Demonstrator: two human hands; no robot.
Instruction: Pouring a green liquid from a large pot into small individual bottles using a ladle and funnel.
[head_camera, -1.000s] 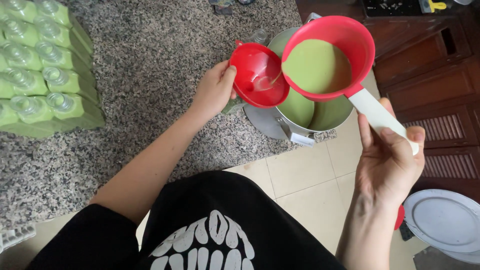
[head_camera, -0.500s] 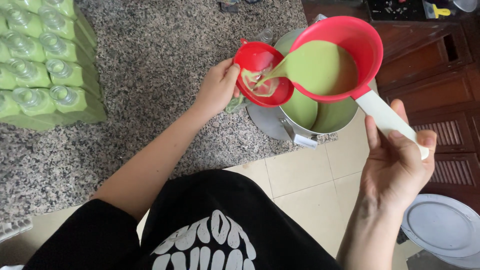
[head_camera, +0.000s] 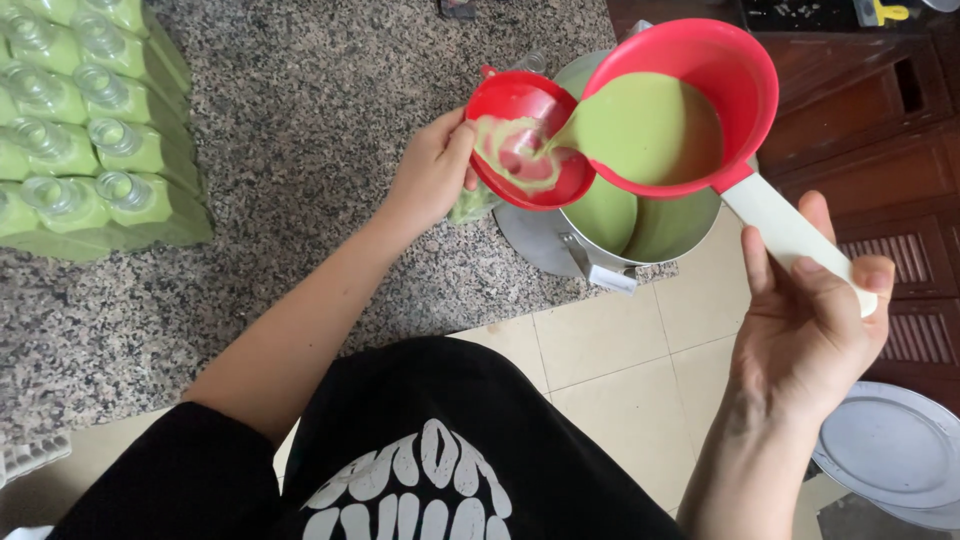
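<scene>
— Where's the funnel?

— The red funnel (head_camera: 530, 140) sits over the top of a bottle (head_camera: 472, 203), just left of the metal pot (head_camera: 640, 225) at the edge of the speckled stone surface (head_camera: 300, 180). Green liquid (head_camera: 640, 130) runs into it from the tilted red ladle (head_camera: 690, 105), whose lip touches the funnel's rim.

— And the hands?

— The left hand (head_camera: 430, 175) is curled around the bottle's neck under the funnel, thumb at the funnel's rim. The right hand (head_camera: 810, 320) is wrapped around the ladle's white handle (head_camera: 790, 235), thumb lying along the top.

— What's in the pot?

— More of the same green liquid.

— Anything else nearby?

— Rows of filled green bottles (head_camera: 80, 130) stand at the far left of the surface, well apart from the funnel. A grey lid (head_camera: 890, 445) lies on the tiled floor (head_camera: 620, 370) at lower right.
</scene>
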